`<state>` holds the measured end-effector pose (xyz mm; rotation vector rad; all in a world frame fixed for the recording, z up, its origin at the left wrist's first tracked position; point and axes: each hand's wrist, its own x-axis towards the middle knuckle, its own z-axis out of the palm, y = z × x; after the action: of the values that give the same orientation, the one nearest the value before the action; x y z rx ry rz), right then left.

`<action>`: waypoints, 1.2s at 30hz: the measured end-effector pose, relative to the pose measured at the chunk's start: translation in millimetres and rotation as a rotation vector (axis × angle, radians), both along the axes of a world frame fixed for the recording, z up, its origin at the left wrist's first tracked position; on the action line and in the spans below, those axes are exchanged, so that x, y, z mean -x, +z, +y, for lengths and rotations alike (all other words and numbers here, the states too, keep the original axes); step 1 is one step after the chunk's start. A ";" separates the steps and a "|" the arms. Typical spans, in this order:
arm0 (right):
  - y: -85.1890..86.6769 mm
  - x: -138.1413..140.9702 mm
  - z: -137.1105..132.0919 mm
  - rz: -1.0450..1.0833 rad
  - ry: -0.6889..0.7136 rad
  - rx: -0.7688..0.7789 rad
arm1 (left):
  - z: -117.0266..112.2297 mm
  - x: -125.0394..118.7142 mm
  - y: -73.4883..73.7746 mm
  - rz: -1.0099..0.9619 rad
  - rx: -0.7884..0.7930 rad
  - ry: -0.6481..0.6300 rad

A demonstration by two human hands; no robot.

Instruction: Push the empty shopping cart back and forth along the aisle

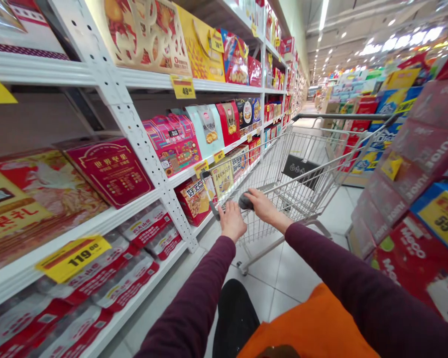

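A wire shopping cart (306, 184) stands at an angle in the aisle, its dark handle bar (343, 117) at the far end. My right hand (263, 206) is closed over a dark grey bumper (245, 201) on the near corner of the cart. Close beside it, my left hand (232, 221) curls its fingers over the cart's near rim, next to a grey plastic corner piece (213, 204). The undersides of the fingers on both hands are hidden. A dark panel with white marks (301, 171) hangs inside the basket, at its far end.
White metal shelving (134, 134) lines the left, with boxed snacks and a red gift box (110, 171). Shrink-wrapped bottles (127, 278) fill the bottom shelf. Stacked cartons (406, 169) crowd the right side. Pale floor tiles (283, 268) run underneath, and a cart wheel (242, 267) rests on them.
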<state>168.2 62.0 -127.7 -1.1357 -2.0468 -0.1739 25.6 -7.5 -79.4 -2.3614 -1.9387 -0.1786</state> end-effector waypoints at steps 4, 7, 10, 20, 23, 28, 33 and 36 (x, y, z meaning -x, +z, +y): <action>3.3 -5.0 -5.7 0.026 0.051 0.088 | -2.6 1.2 8.5 -0.035 0.086 -0.086; 4.6 -44.8 -4.8 0.128 0.019 0.136 | -1.6 18.6 11.4 0.002 0.126 -0.057; 4.3 -78.7 -4.9 0.214 -0.056 0.158 | 0.1 30.0 9.1 0.094 0.119 -0.089; 1.1 -66.6 -38.3 0.105 0.008 0.203 | -12.8 -34.2 -4.4 0.123 0.099 -0.218; 0.7 -81.6 -46.7 0.056 0.028 0.229 | -13.2 -45.6 -4.8 0.119 0.109 -0.313; 2.3 -125.8 -51.5 0.084 -0.115 0.258 | -2.0 -43.5 -4.6 0.175 0.106 -0.278; 8.7 -144.9 -62.4 0.073 -0.132 0.293 | -3.1 -67.8 -14.2 0.194 0.069 -0.332; 13.5 -144.4 -68.7 0.019 -0.085 0.321 | -8.4 -91.1 -16.4 0.180 0.063 -0.375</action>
<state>312.5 -6.6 -114.1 -1.4138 -2.0588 0.1283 116.8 -15.9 -95.9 -2.6563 -1.4325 0.0735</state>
